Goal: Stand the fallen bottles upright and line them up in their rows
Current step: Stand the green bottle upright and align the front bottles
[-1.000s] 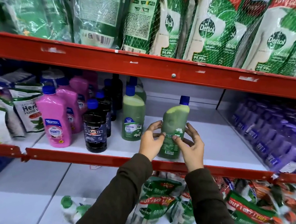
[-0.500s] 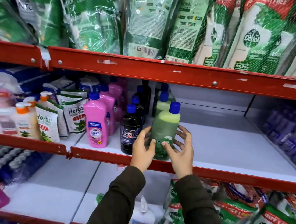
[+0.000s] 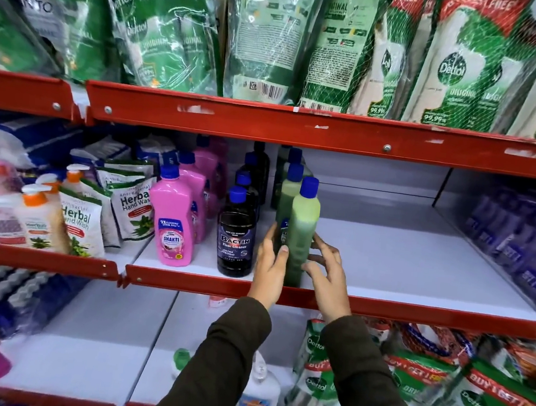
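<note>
A green bottle (image 3: 304,226) with a blue cap stands upright at the front of the middle shelf (image 3: 414,312), turned side-on. It heads a row of green bottles (image 3: 289,188) running back. My left hand (image 3: 270,262) presses its left side with thumb and fingers, and my right hand (image 3: 328,275) touches its right side with spread fingers. Just left stands a row of black Bactin bottles (image 3: 234,242), then a row of pink Shakti bottles (image 3: 172,222), all upright.
White shelf surface (image 3: 386,258) lies to the right of the green row, up to blurred purple bottles (image 3: 519,249). Herbal hand wash pouches (image 3: 133,208) and pump bottles (image 3: 37,215) crowd the left. Dettol pouches (image 3: 166,26) hang above; more Dettol packs (image 3: 477,400) lie below.
Both hands carried the green bottle left from the open shelf to the front of the green row and turned it side-on. The view shifted left.
</note>
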